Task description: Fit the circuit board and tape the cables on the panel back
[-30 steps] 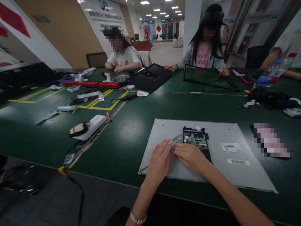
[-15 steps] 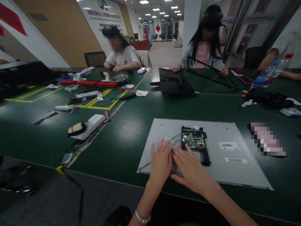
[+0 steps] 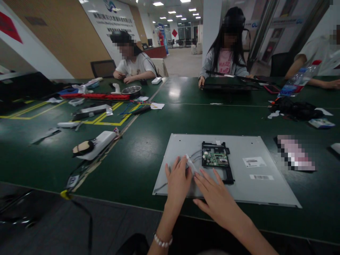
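Note:
A flat grey metal panel point(image 3: 248, 193) lies on the table in front of me, perhaps the back of a display. A black plastic frame point(image 3: 228, 174) with a green circuit board point(image 3: 215, 158) rests on it. Grey cables point(image 3: 196, 154) run left from the board, under a whitish strip that looks like tape point(image 3: 190, 163). My left hand point(image 3: 178, 181) lies over the cables and the strip's left side, fingers stretched out. Close beside it on the right, my right hand point(image 3: 214, 194) has its fingers spread, fingertips by the strip's lower end. Neither hand grips anything visible.
A phone-like pink item point(image 3: 296, 153) lies right of the panel. Left stands a white power strip point(image 3: 105, 140) with a cable. Across the table a co-worker holds a black panel point(image 3: 228, 86); another sits left. A bottle point(image 3: 300, 79) stands at the far right.
My right hand has moved slightly away from my left, and more of the whitish strip shows between them. The co-worker's black panel has gone from tilted up to nearly flat, further right.

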Demonstrator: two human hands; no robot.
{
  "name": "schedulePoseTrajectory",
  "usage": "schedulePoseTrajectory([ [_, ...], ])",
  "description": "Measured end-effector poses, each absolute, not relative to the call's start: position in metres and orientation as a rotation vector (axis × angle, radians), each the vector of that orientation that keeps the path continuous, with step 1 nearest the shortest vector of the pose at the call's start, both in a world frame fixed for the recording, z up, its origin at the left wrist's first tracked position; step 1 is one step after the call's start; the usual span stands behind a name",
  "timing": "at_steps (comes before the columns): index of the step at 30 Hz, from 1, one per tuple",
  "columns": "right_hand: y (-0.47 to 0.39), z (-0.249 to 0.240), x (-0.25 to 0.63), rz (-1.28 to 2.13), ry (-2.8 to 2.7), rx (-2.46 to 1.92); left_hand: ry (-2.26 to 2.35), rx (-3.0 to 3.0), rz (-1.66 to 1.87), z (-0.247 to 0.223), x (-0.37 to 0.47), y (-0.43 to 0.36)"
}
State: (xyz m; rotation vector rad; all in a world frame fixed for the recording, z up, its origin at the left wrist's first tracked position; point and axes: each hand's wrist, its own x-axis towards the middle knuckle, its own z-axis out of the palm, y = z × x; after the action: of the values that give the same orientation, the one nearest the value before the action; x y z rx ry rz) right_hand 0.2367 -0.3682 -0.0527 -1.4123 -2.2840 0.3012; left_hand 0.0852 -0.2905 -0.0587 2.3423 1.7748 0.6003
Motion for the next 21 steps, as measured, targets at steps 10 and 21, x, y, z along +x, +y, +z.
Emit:
schedulePoseTrajectory([
  [10,-0.363,-0.065,0.404,0.313,-1.578,-1.859,1.778,2.307,0.75,-0.062,0.085,-0.294],
  [21,-0.368,-0.104,0.471,0.391,-1.485,-2.031,1.631,2.026,1.512,-0.049,0.079,-0.297],
])
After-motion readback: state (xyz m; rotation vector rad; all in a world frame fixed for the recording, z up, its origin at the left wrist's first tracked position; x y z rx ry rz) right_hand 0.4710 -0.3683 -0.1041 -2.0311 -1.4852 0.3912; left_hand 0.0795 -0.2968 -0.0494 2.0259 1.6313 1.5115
